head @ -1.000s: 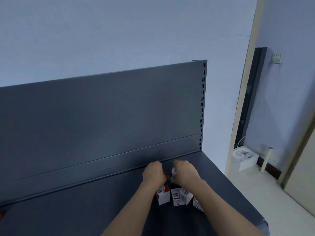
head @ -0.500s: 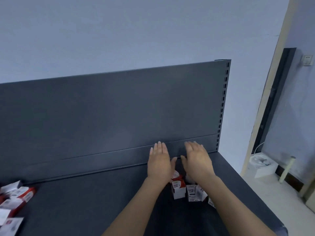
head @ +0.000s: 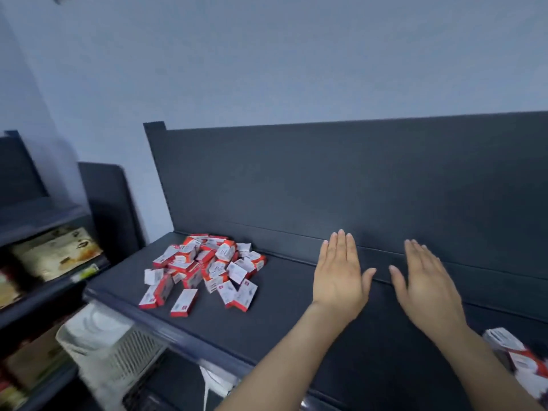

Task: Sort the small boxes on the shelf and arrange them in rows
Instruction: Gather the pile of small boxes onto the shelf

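Observation:
A loose heap of several small red-and-white boxes (head: 207, 268) lies on the left part of the dark grey shelf (head: 281, 321). Both my hands hover over the bare middle of the shelf, palms down, fingers straight, holding nothing. My left hand (head: 339, 274) is to the right of the heap. My right hand (head: 427, 286) is beside it, further right. A few more red-and-white boxes (head: 516, 354) stand at the lower right edge, partly behind my right forearm.
The shelf's upright back panel (head: 355, 179) rises behind my hands. To the left stands another shelf unit (head: 53, 256) with boxed goods. A white slatted basket (head: 109, 354) sits below the shelf's front edge.
The view has swung left, bringing the heap into sight. My hands left the boxes on the right and moved left, still flat and holding nothing.

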